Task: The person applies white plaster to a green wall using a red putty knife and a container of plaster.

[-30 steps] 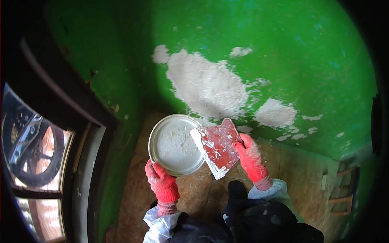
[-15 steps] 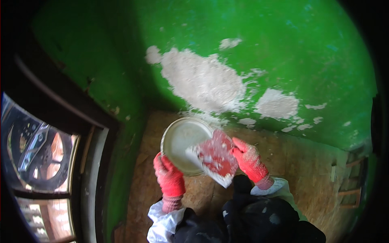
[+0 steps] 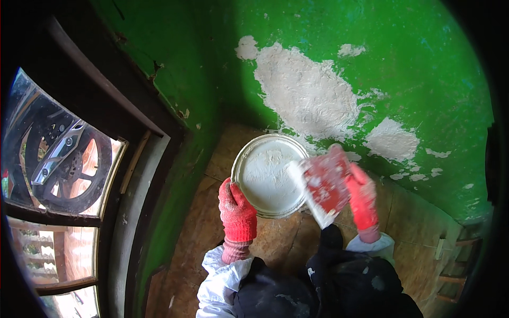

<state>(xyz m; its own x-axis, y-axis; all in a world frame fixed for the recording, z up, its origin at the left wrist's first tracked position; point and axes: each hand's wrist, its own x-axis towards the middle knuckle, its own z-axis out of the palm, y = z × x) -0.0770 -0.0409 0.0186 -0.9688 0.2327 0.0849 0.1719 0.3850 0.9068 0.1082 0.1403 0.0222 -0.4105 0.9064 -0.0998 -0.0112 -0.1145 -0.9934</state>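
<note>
My left hand (image 3: 237, 208), in a red glove, is closed on the left edge of a round white lid (image 3: 238, 163), whose inside carries white filler (image 3: 273, 175). In my right hand (image 3: 362, 199), also gloved in red, is a red putty spreader (image 3: 327, 186) smeared with white. The spreader tilts at the lid's right side, its pale edge overlapping the rim; whether it touches cannot be made out. Behind the lid, the green wall (image 3: 403, 37) bears a large white filler patch (image 3: 307, 90) and a smaller patch (image 3: 391, 140).
To the left stands a dark-framed glazed opening (image 3: 114, 175), with a vehicle wheel (image 3: 87, 177) beyond the glass. Brown floor tiles (image 3: 273, 238) lie below me. A wooden frame-like object (image 3: 456, 278) rests by the wall at the lower right.
The spreader has moved from over the lid to its right edge, uncovering more of the filler. My view has swung left, so wall and hands appear farther right.
</note>
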